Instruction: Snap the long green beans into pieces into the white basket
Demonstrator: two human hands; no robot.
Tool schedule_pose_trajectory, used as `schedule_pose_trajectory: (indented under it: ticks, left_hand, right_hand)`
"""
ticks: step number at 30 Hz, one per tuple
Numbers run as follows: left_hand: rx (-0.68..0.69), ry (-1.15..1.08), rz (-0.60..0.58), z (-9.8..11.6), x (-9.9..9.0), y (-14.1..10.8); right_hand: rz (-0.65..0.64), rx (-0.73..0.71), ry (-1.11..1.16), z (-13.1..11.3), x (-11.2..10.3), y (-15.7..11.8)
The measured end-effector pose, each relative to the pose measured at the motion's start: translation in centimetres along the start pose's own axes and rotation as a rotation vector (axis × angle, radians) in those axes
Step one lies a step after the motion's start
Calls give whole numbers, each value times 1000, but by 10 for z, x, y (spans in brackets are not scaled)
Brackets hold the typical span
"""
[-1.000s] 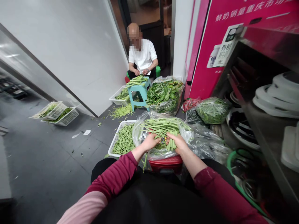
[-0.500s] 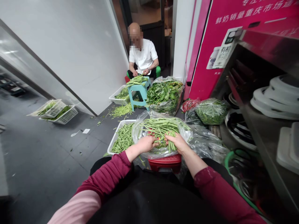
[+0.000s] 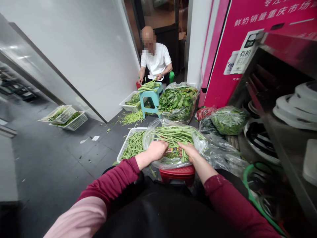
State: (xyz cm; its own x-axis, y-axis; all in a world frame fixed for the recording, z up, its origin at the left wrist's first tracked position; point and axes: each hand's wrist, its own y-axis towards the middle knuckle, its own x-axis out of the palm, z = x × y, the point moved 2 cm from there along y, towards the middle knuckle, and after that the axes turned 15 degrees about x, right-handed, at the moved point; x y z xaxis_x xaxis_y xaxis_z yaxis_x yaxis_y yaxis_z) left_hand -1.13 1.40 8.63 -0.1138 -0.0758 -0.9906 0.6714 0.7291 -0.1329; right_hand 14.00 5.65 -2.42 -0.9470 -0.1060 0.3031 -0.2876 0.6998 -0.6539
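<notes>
My right hand (image 3: pixel 189 151) is closed round a small bunch of green beans (image 3: pixel 184 157), whose ends stick out below the fingers. To its left, my left hand (image 3: pixel 157 150) has curled fingers at the near side of the bean heap; whatever they pinch is hidden. Long green beans (image 3: pixel 173 133) lie in an open clear plastic bag (image 3: pixel 148 140), which rests on a red stool (image 3: pixel 177 173). Beside the bag, on the left, a white basket (image 3: pixel 120 154) holds short bean pieces (image 3: pixel 133 144).
Across from me a person in white (image 3: pixel 157 61) handles greens at a blue stool (image 3: pixel 151 97). A bag of leafy greens (image 3: pixel 178 100) stands beside it. On the right are a metal shelf (image 3: pixel 277 138) and a green-rimmed tub (image 3: pixel 247 185). White baskets (image 3: pixel 76 123) lie far left.
My left hand has turned, its back now more upward and its fingers more curled. My right hand still holds beans. The view has shifted slightly, and the other person's hands have moved apart.
</notes>
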Motion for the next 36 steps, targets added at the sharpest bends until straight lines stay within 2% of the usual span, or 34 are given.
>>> schedule_pose_trajectory:
  ticks: [2,4,6,9,11,16,18,20,23,25,29,33,36]
  left_hand:
    - [93,14,-12,-6,10,3]
    - [156,33,-19,-8,18,8]
    - [195,36,-12,-6,21,15]
    - [222,7,35,-10,16,21]
    - [215,-70,66,-24,8,16]
    - [174,-640,47,-70,-11,-10]
    - [154,-783,59,-74,-17,-14]
    - [153,-764,70,-69,-20,-10]
    - [167,-569,79,-59,-22,1]
    - [128,-417,83,-60,-21,3]
    - [-14,-240,76,-63,-16,-7]
    - [95,-139,127,-28,-23,-23]
    - [173,-117,172,-1,-38,-27]
  right_hand:
    - [-182,139,63,3,6,-5]
    - [-368,206,14,6,12,-13]
    - [-498,235,-49,7,15,-22]
    - [-562,189,-50,6,14,-31]
    - [-579,133,-24,3,10,-34]
    - [-622,95,-36,-1,4,-43]
    - [-633,96,-62,0,5,-45]
    - [-636,107,-76,2,7,-46]
    - [-622,137,-57,3,11,-44]
    - [-574,141,3,3,12,-41]
    - [-335,89,197,0,7,-26]
    - [-54,52,282,1,-3,-8]
    - [11,55,293,-1,-8,-2]
